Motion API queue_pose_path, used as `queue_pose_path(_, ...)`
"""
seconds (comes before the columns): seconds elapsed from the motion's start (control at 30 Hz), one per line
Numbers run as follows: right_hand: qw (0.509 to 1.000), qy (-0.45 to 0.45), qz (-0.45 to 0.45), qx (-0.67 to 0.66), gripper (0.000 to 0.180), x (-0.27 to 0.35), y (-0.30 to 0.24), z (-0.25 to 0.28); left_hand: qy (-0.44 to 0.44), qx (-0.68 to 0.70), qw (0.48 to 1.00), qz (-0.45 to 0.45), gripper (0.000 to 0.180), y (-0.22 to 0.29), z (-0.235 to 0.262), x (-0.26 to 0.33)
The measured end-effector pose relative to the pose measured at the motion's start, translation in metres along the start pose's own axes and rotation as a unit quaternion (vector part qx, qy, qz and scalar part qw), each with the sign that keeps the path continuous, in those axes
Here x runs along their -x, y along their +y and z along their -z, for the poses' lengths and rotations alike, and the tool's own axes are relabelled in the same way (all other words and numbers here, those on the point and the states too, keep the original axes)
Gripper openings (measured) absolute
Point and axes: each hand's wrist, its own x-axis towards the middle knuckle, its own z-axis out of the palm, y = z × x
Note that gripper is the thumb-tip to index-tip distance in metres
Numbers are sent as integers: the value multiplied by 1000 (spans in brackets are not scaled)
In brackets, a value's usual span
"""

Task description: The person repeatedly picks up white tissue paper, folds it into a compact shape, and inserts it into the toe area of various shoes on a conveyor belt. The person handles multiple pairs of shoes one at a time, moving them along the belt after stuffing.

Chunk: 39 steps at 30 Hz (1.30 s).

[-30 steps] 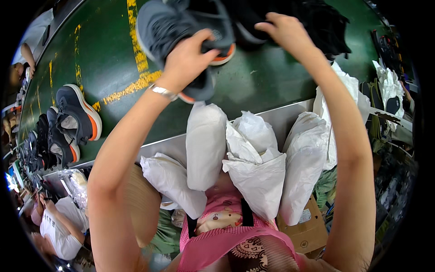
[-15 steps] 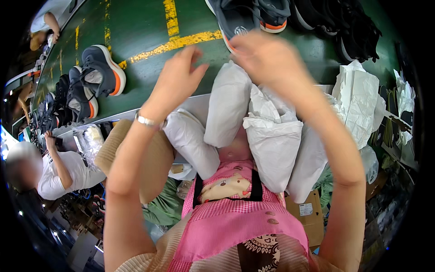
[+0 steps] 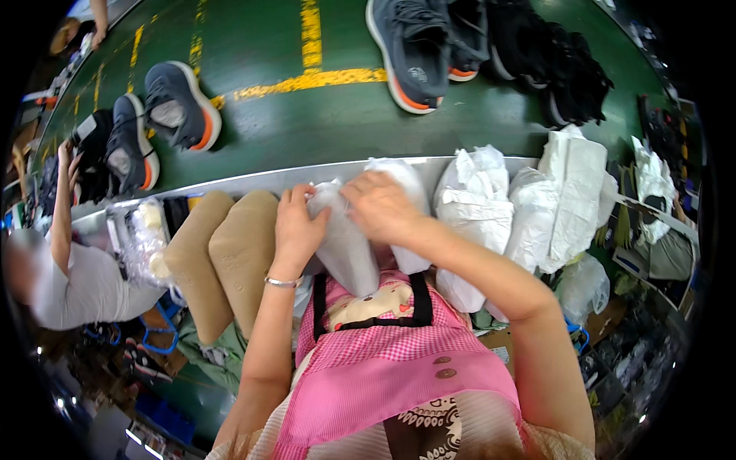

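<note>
A long white paper-covered form, rounded like a shoe insert, stands in front of my apron. My left hand has fingers and thumb curled at its upper left side. Across its top lies my right hand, with fingers bent down onto the paper; some fingertips are hidden. A second white form stands just behind and right of my right hand. To the left, beside my left wrist, are two beige foot-shaped forms.
Beyond the metal edge, the green table carries grey-and-orange shoes, another such pair and black shoes. More white paper bundles line the right. A person in white works at the left.
Both hands have come down and together from over the table edge onto the white form. The grey-and-orange shoe at the top is no longer behind my right hand.
</note>
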Motion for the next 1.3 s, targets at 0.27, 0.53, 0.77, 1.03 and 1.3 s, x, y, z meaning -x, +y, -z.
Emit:
queue_pose_path(0.27, 957, 9, -119, -264, 55, -2, -14, 13, -123, 290, 944, 95, 29, 11, 7, 2)
queue_pose_path(0.53, 924, 56, -92, -366, 47, 4, -3, 48, -41, 432, 899, 61, 25, 32, -3, 20)
queue_pose_path(0.77, 822, 537, -116, -152, 32, 149, 118, 145, 0, 515, 855, 63, 22, 42, 0, 40)
queue_pose_path(1.03, 662, 433, -608, -70, 70, 356, 346, 98, -102, 661, 706, 232, 55, 108, -17, 113)
queue_pose_path(1.3, 708, 455, -404, -358, 40, 392, 322, 135, -214, 539, 813, 51, 52, 184, -42, 131)
